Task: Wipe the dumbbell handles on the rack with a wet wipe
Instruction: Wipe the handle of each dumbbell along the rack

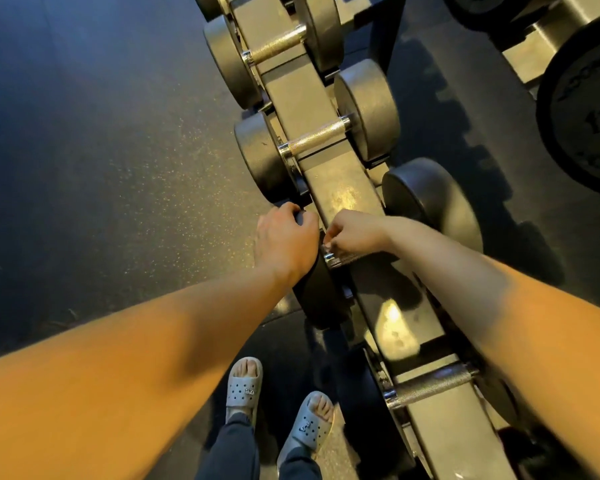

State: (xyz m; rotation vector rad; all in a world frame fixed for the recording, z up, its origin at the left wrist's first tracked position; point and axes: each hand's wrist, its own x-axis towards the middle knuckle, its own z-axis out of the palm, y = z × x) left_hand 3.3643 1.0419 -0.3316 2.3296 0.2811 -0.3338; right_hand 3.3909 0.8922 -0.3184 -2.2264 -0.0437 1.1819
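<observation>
On the rack (343, 188), one dumbbell (430, 202) lies crosswise between both hands. The left hand (284, 240) grips the top edge of its near head (312, 296), fingers curled over the rim. The right hand (355, 233) sits just beside it, fingers curled down around the handle (342, 259), whose knurled end shows below the knuckles. Whether a wet wipe lies under those fingers cannot be told. Another handle (316, 140) rests farther along the rack, and a third (430, 386) lies nearer, under the right forearm
</observation>
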